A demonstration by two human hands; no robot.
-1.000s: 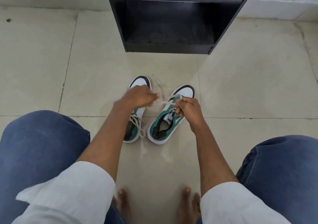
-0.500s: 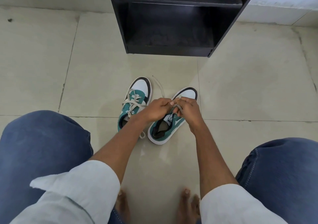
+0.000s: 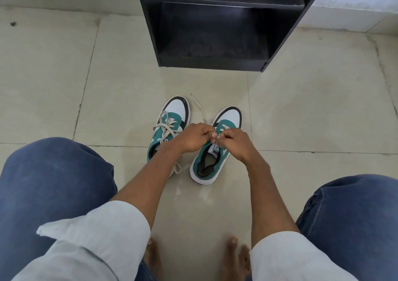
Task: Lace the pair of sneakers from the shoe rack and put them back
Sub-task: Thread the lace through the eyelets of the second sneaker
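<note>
Here we pinch the white lace (image 3: pixel 199 108) with both the left hand (image 3: pixel 195 137) and right hand (image 3: pixel 233 140), fingertips closed on it over the right sneaker (image 3: pixel 215 151), likely to feed an eyelet. The left sneaker (image 3: pixel 170 127), already laced, sits just beside it on the tiled floor (image 3: pixel 301 119), toes toward the black shoe rack (image 3: pixel 215 22).

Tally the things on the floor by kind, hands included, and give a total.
Sneakers: 2, the left sneaker and the right sneaker
Shoe racks: 1, the black rack
Hands: 2, the left hand and the right hand, both pinching the lace at the right sneaker
Bare feet: 2
Total: 7
</note>
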